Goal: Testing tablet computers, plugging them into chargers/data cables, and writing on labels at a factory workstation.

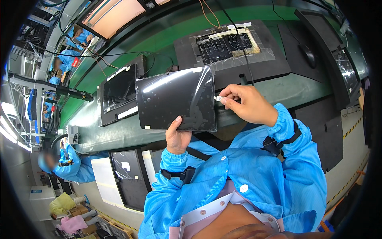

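Observation:
A black tablet (pixel 171 99) with clear film over its screen is held up over the bench, slightly tilted. Bubbles show under the film, and small pale tabs sit at its edges. My left hand (pixel 178 137) grips the tablet's lower edge, thumb on the front and the other fingers hidden behind. At the tablet's right edge, my right hand (pixel 250 105) pinches a small white plug (pixel 218 98) between thumb and fingers. The plug's tip meets that edge; how far in it sits, I cannot tell. A black cable (pixel 247 59) runs down from above and passes behind my right hand.
A black foam fixture (pixel 270 67) with a taped test chart lies beyond the tablet. Another screen (pixel 119 88) rests in a black tray at left. A mouse (pixel 307 55) sits on a dark pad at right. Another person (pixel 71 163) in blue works at far left.

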Demonstrator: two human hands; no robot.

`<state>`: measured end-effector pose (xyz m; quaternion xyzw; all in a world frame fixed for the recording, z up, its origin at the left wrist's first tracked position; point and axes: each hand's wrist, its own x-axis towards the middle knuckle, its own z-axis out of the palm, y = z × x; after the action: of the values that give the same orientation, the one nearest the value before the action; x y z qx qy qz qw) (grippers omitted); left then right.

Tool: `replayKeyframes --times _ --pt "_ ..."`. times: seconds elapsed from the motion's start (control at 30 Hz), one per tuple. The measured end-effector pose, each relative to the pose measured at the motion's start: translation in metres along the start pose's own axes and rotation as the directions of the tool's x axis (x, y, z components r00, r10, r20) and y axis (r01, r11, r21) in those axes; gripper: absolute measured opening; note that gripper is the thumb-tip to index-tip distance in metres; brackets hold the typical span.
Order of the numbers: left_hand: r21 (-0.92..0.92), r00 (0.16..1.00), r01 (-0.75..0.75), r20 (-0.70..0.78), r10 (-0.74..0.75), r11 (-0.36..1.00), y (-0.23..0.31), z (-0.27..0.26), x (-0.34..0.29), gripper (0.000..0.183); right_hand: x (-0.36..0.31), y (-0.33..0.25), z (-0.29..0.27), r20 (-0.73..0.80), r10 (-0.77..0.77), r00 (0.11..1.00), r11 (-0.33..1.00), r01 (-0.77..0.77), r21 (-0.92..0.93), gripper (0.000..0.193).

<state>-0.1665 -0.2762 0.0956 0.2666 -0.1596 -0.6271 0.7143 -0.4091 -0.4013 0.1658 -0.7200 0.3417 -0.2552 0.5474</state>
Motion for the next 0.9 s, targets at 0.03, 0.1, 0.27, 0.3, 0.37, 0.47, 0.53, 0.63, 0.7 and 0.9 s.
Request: replayKeyframes --times 0.03,0.1,0.27,0.3,0.37,0.47,0.53,0.63,0.7,0.9 --pt "0.020 0.999 0.022 -0.025 -0.022 1.000 0.000 0.000 0.000 0.034 0.001 -0.002 -0.004 0.013 -0.021 1.000 1.000 0.021 0.012 0.018" --pt "0.038 1.000 0.012 -0.009 -0.011 0.999 -0.001 -0.002 -0.001 0.034 0.003 -0.006 -0.010 0.075 -0.018 0.997 0.991 0.028 -0.129 0.017" --pt "0.070 0.999 0.033 -0.001 -0.033 0.997 0.001 -0.012 0.000 0.033 0.006 -0.009 -0.015 0.148 -0.114 0.982 0.970 0.142 -0.197 0.016" --pt "0.073 0.998 0.054 0.031 -0.056 0.996 0.001 -0.014 0.002 0.032 0.008 -0.009 -0.014 0.152 -0.116 0.981 0.970 0.145 -0.193 0.015" --pt "0.076 0.995 0.073 0.058 -0.077 0.994 0.002 -0.014 0.002 0.032 0.011 -0.008 -0.011 0.156 -0.124 0.980 0.977 0.148 -0.152 0.015" --pt "0.041 0.998 0.060 0.002 -0.060 0.997 0.000 -0.005 0.002 0.031 0.015 -0.008 -0.007 0.058 -0.312 0.948 0.900 0.314 -0.304 0.015" --pt "0.085 0.998 0.018 -0.059 -0.013 0.996 -0.005 0.010 0.002 0.030 0.013 -0.009 -0.004 0.009 -0.518 0.856 0.743 0.455 -0.491 0.014" --pt "0.113 0.991 -0.104 -0.077 0.113 0.988 -0.007 0.043 0.006 0.032 -0.001 -0.009 0.005 -0.442 -0.720 0.535 0.670 0.370 -0.643 0.016" --pt "0.117 0.995 -0.097 0.012 0.096 0.988 -0.008 0.068 0.019 0.036 -0.003 -0.006 0.013 -0.428 -0.185 0.885 0.982 0.176 -0.061 0.019" --pt "0.854 0.824 -0.041 0.323 -0.466 0.519 0.010 0.123 0.047 0.045 0.017 0.021 -0.052 -0.266 0.183 0.946 0.577 0.116 0.809 0.027"
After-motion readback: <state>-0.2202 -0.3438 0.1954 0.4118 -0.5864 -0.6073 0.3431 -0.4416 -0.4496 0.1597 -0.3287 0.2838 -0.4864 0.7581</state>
